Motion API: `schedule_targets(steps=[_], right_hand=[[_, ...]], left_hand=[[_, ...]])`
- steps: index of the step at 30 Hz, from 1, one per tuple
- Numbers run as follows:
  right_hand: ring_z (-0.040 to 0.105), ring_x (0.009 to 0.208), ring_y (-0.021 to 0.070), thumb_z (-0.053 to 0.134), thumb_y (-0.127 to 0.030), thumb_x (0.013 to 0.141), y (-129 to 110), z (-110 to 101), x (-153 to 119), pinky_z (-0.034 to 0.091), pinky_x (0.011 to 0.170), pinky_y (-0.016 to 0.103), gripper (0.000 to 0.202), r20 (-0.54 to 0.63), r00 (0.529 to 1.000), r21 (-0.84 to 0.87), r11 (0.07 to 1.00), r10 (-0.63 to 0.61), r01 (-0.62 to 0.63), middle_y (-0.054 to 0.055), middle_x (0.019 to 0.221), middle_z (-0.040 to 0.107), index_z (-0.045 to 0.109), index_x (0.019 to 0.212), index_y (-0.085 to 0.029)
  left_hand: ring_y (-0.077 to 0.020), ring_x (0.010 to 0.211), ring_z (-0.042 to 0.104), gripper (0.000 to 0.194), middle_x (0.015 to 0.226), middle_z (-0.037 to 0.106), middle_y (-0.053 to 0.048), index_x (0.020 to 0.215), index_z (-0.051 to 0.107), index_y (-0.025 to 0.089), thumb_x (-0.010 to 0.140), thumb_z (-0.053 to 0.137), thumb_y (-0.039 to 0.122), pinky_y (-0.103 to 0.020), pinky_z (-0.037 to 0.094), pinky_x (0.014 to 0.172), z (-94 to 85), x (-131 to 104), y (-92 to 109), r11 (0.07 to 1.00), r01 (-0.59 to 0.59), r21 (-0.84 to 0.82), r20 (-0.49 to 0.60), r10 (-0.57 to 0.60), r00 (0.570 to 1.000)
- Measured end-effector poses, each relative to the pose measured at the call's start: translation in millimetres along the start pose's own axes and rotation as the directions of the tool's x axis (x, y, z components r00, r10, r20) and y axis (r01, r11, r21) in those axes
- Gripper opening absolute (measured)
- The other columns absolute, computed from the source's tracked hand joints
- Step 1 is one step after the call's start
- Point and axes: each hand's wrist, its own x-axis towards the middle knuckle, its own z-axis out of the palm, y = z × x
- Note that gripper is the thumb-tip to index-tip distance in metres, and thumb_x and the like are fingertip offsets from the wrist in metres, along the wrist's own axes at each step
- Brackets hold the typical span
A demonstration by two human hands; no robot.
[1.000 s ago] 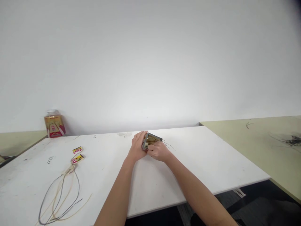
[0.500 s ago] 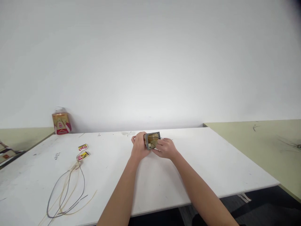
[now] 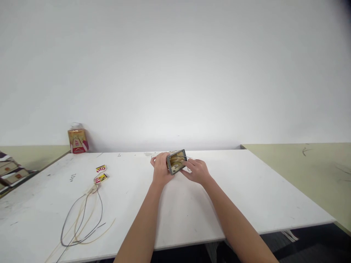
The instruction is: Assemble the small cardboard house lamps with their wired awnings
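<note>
A small box-like part with a grey frame and a tan inside [image 3: 177,160] is held above the white table, tilted with its right end raised. Thin dark wires [image 3: 183,157] run across its inside and out past the right side. My left hand [image 3: 162,170] is closed around the part's left end. At the right edge, my right hand [image 3: 196,171] has its fingertips against the frame and among the wires, thumb below. The exact grip of those fingertips is partly hidden. A thin wire loop shows close to these fingers.
On the white table [image 3: 131,204], grey and cream wires [image 3: 79,219] lie looped at the left, near two yellow-and-red labels [image 3: 101,178]. A bottle [image 3: 78,139] stands at the back left by the wall. Pale green surfaces [image 3: 296,171] flank the table, with loose dark wires at right.
The grey-framed part has tilted further, its right end higher. My right hand's fingers have shifted from a tight pinch to a more stretched hold at the edge. The view has moved slightly left.
</note>
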Motion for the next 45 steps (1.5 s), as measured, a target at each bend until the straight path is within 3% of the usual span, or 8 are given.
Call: schedule_targets(steps=[3,5,8,11,17,25,37,45], right_hand=[[0.048,0.051,0.0081,0.057,-0.029,0.086,0,1,0,0.032,0.052,0.024,0.011,-0.025,1.000,-0.036,0.999,-0.018,0.017,-0.001,0.064,0.057,0.063,0.083,-0.020],[0.050,0.053,0.0091,0.058,-0.030,0.087,-1,1,1,0.035,0.053,0.024,0.011,-0.051,0.999,-0.046,0.999,-0.014,0.011,0.000,0.065,0.057,0.064,0.088,-0.021],[0.058,0.065,0.0133,0.060,-0.035,0.086,-2,1,1,0.041,0.058,0.025,0.029,-0.086,0.996,-0.009,1.000,0.021,-0.022,0.004,0.077,0.062,0.059,0.111,-0.021],[0.062,0.080,0.0184,0.059,-0.038,0.086,-4,2,0,0.047,0.066,0.028,0.042,-0.080,0.995,0.051,0.997,0.060,-0.056,0.008,0.093,0.063,0.051,0.124,-0.022],[0.056,0.103,0.0271,0.059,-0.045,0.083,-6,1,2,0.047,0.086,0.042,0.060,-0.091,0.990,0.138,0.986,0.110,-0.097,0.013,0.111,0.058,0.038,0.134,-0.021],[0.045,0.118,0.0300,0.062,-0.049,0.080,-12,2,6,0.045,0.094,0.048,0.073,0.049,0.968,0.322,0.914,0.245,-0.247,0.017,0.126,0.047,0.029,0.137,-0.019],[0.055,0.096,0.0216,0.066,-0.043,0.078,-10,13,-1,0.051,0.073,0.036,0.065,0.213,0.816,0.558,0.619,0.537,-0.553,0.014,0.127,0.044,0.035,0.132,-0.023],[0.051,0.112,0.0241,0.066,-0.046,0.076,-11,17,1,0.049,0.078,0.033,0.060,0.399,0.623,0.688,0.230,0.673,-0.688,0.007,0.135,0.039,0.040,0.127,-0.031]], left_hand=[[-0.0286,0.107,0.056,0.048,0.107,0.062,-0.010,0.109,0.046,0.020,0.062,0.059,0.026,-0.044,0.027,0.095,-1.6,0,2,0.998,0.018,-0.056,-0.021,-0.019,1.000],[-0.0289,0.102,0.058,0.049,0.103,0.063,-0.009,0.105,0.048,0.020,0.060,0.064,0.029,-0.046,0.028,0.097,-3.6,2,6,0.979,0.133,-0.152,-0.030,-0.139,0.990],[-0.0264,0.089,0.061,0.063,0.096,0.063,-0.006,0.108,0.046,0.022,0.054,0.075,0.036,-0.046,0.039,0.090,-7.1,5,15,0.890,0.335,-0.309,-0.035,-0.363,0.931],[-0.0218,0.085,0.062,0.070,0.097,0.063,-0.004,0.112,0.043,0.023,0.053,0.078,0.039,-0.036,0.049,0.077,-7.4,8,22,0.793,0.418,-0.444,-0.021,-0.475,0.880],[-0.0224,0.085,0.066,0.068,0.095,0.068,-0.005,0.101,0.053,0.019,0.042,0.086,0.027,-0.035,0.054,0.074,1.1,10,23,0.387,0.563,-0.731,0.278,-0.585,0.762],[-0.0251,0.078,0.068,0.054,0.088,0.072,-0.008,0.096,0.064,0.014,0.050,0.084,0.031,-0.036,0.055,0.070,-4.4,14,31,-0.016,0.719,-0.694,0.627,-0.504,0.594],[-0.0217,0.075,0.067,0.054,0.093,0.070,-0.010,0.102,0.062,0.015,0.056,0.082,0.033,-0.029,0.052,0.062,-1.4,10,23,-0.102,0.804,-0.586,0.755,-0.430,0.495],[-0.0219,0.074,0.067,0.054,0.090,0.070,-0.009,0.101,0.061,0.014,0.054,0.083,0.029,-0.031,0.052,0.064,-1.1,10,24,-0.124,0.812,-0.570,0.764,-0.444,0.468]])
